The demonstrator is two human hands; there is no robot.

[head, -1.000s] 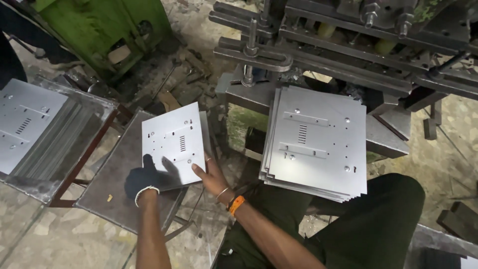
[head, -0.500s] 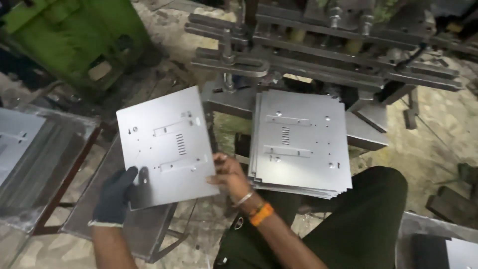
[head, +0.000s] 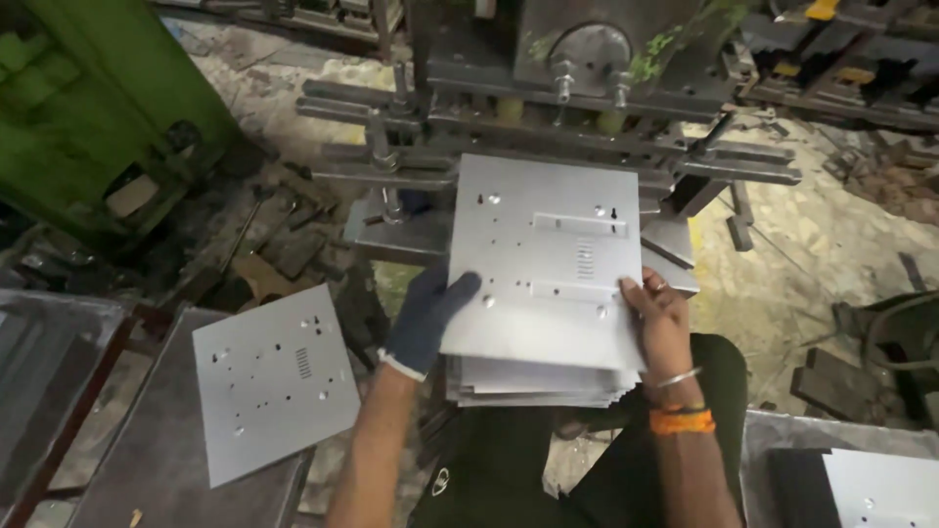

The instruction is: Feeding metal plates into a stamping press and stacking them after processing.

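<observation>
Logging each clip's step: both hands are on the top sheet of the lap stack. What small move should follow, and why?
Probably slide the top sheet forward toward the press. The gloved left hand and bare right hand grip its side edges, and its far edge already reaches the press.

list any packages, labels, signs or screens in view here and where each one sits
None: no package, label, sign or screen shows.
What is there is bare metal: a stack of grey punched sheets on the lap, its top sheet held by the gloved left hand and bare right hand.
One grey punched sheet lies on the table at left.
A green machine stands upper left.
</observation>
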